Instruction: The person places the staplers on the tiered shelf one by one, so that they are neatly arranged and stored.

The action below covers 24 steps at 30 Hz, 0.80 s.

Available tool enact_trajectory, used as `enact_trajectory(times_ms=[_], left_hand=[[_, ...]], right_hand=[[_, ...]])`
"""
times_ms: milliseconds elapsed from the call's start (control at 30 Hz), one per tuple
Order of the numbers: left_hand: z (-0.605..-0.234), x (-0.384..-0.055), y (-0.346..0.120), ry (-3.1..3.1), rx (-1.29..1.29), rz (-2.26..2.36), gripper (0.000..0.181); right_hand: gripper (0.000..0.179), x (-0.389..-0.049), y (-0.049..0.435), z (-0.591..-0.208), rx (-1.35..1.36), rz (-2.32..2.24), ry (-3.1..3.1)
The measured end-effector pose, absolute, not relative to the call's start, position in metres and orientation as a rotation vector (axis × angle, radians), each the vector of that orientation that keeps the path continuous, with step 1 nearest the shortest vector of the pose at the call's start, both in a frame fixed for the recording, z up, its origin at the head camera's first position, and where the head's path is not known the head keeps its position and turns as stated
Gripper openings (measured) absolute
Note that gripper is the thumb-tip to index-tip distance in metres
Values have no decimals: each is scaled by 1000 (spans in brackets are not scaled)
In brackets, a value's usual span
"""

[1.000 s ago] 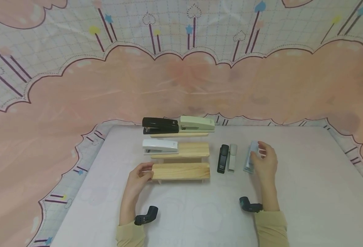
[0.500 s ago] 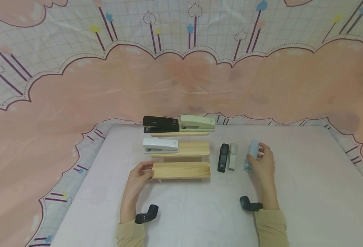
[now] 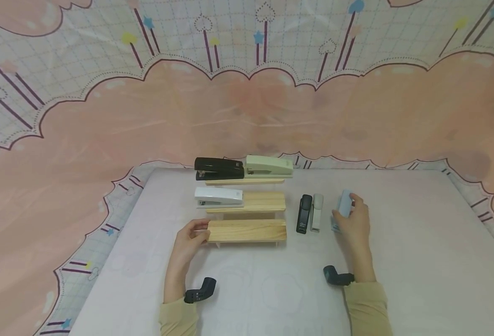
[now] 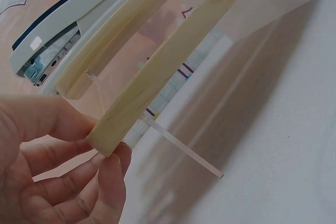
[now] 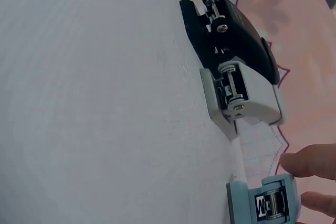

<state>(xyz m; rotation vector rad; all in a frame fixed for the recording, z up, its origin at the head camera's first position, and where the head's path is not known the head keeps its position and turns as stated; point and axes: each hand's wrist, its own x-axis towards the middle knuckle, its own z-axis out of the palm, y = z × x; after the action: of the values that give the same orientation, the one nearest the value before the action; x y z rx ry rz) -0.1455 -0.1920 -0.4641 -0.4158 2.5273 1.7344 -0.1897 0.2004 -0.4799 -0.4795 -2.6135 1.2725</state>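
At its left end, the front wooden shelf (image 3: 247,231) is pinched between the thumb and fingers of my left hand (image 3: 188,239); in the left wrist view the fingertips (image 4: 113,177) lie on its end. My right hand (image 3: 354,224) is over a light blue stapler (image 3: 345,204) on the table, thumb to its left and fingers to its right. In the right wrist view a fingertip (image 5: 294,163) stands just off the top of this stapler. To its left, a black stapler (image 3: 303,214) and a pale grey stapler (image 3: 316,213) lie side by side.
Behind the front shelf, a middle wooden shelf (image 3: 265,200) bears a white stapler (image 3: 219,196). A large black stapler (image 3: 219,169) and a pale green stapler (image 3: 268,166) rest on the back shelf (image 3: 244,181). A patterned pink cloth (image 3: 272,121) hangs behind the white table (image 3: 419,261).
My right hand has shifted a little left over the light blue stapler, its thumb passing to the stapler's left side. My left hand keeps its hold on the front shelf.
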Motion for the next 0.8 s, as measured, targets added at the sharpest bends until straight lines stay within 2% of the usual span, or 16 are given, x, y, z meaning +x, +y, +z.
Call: enact_trajectory(times_ms=[433, 800], left_hand=[[-465, -146, -193, 2519, -408, 1742, 38], [-465, -145, -192, 2528, -402, 1734, 39]], right_hand=[[72, -194, 199, -480, -505, 1218, -2627], [66, -191, 200, -482, -494, 1351, -2514]])
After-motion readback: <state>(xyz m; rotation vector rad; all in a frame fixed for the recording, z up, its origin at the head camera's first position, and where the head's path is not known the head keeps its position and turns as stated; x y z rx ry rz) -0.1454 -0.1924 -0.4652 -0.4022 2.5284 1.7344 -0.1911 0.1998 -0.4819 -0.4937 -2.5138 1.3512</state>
